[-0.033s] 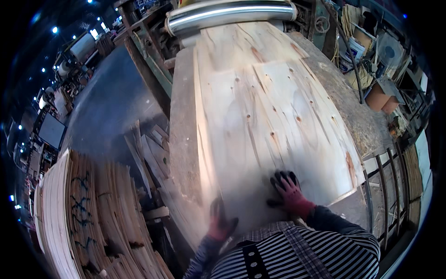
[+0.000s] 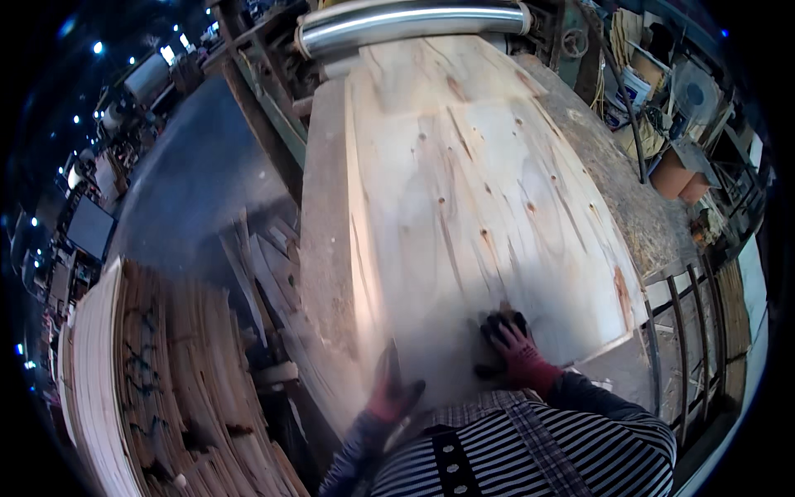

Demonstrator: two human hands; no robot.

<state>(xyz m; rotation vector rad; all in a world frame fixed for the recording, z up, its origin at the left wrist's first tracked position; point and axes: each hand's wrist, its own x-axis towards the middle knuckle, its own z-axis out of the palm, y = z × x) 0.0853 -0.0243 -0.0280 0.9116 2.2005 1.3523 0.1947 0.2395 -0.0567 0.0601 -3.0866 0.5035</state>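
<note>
A broad, pale wood veneer sheet point(image 2: 484, 199) with dark knots and streaks lies on the bench in front of me, its far end overlapping another veneer sheet point(image 2: 431, 70) near a shiny metal roller point(image 2: 414, 31). My right hand point(image 2: 513, 352), in a red glove with dark fingertips, rests flat on the sheet's near part, fingers spread. Along its near left edge lies my left hand point(image 2: 391, 393) in a similar glove, fingers stretched and thumb apart. Blur on the picture softens the near part of the sheet and the left fingers.
A tall stack of veneer sheets point(image 2: 190, 373) stands at the lower left, with loose strips point(image 2: 261, 282) beside it. Metal bars point(image 2: 691, 356) stand at the right. Beyond are a cardboard box point(image 2: 683, 176) and a white bucket point(image 2: 633, 89). A frame post point(image 2: 261, 137) flanks the bench's left.
The veneer sheets appear slightly farther forward, toward the roller. My right hand sits a touch lower in the picture; both hands still lie on the sheet.
</note>
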